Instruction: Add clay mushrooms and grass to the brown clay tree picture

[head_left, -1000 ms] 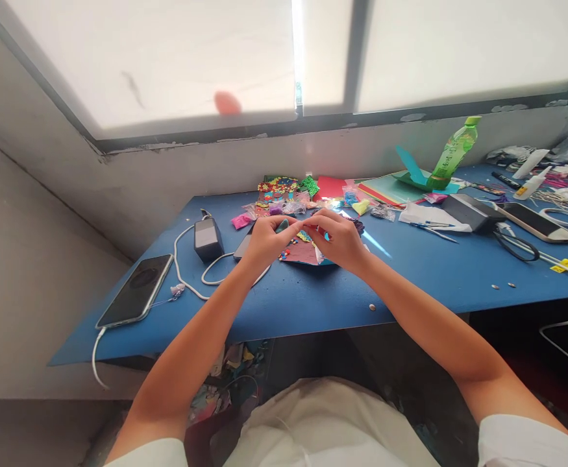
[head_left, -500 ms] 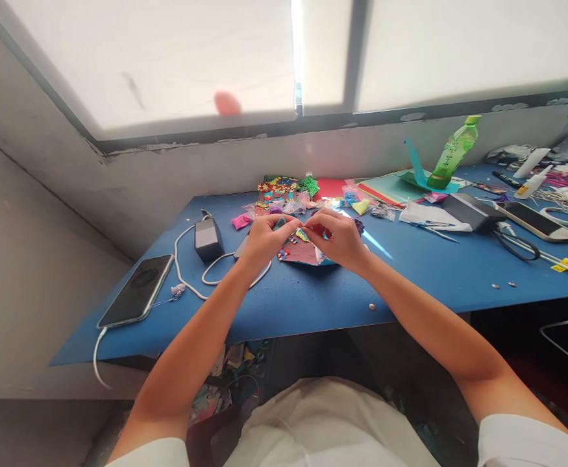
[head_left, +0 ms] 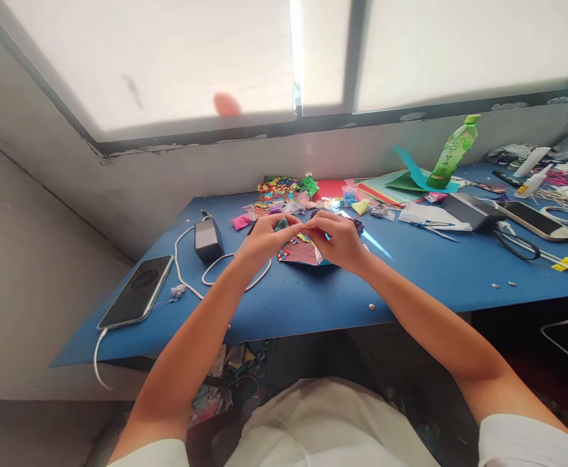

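My left hand (head_left: 264, 239) and my right hand (head_left: 339, 239) meet fingertip to fingertip above a dark red sheet (head_left: 303, 251) that lies on the blue table (head_left: 410, 279). Both hands are closed in a pinch on something small that I cannot make out. A teal piece (head_left: 282, 224) shows between the left fingers. Small coloured beads (head_left: 284, 253) are scattered on the sheet under the hands.
A phone (head_left: 136, 290) on a white cable lies at the left, a black charger (head_left: 208, 239) beside it. Bead packets (head_left: 284, 194) sit behind the hands. A green bottle (head_left: 453, 152), coloured paper (head_left: 391, 188), black scissors (head_left: 515, 245) and a second phone (head_left: 537, 220) are at the right.
The hands parted slightly half a second ago and have closed together again. Nothing else moved.
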`<action>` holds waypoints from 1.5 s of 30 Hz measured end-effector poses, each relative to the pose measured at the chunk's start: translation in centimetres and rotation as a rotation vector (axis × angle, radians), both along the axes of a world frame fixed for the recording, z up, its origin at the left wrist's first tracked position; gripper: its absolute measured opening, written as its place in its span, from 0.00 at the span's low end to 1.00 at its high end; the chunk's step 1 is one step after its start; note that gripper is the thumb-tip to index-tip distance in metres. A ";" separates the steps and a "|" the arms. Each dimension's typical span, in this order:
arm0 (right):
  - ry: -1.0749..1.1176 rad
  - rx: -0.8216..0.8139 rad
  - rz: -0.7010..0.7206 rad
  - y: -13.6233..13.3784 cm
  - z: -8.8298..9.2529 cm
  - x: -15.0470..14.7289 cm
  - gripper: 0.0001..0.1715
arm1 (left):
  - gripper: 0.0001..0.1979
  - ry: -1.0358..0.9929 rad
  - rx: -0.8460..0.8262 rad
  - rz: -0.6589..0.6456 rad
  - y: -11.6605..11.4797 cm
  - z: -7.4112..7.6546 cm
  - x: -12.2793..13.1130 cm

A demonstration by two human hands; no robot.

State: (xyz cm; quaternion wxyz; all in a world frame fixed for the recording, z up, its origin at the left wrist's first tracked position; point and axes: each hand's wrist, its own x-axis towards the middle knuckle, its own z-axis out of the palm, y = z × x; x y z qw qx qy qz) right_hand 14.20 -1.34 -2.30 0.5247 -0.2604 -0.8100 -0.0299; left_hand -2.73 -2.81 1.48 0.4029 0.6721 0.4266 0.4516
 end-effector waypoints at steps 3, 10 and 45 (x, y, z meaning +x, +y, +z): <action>0.018 0.005 0.009 -0.1 0.1 -0.1 0.11 | 0.11 -0.133 -0.133 -0.065 0.1 0.0 0.1; 0.033 -0.042 0.023 -0.6 0.2 -0.4 0.09 | 0.14 -0.365 -0.281 -0.022 0.6 0.3 0.3; 0.215 -0.300 0.145 0.0 0.6 -0.2 0.20 | 0.22 -0.460 -0.402 -0.144 -0.2 -1.0 1.5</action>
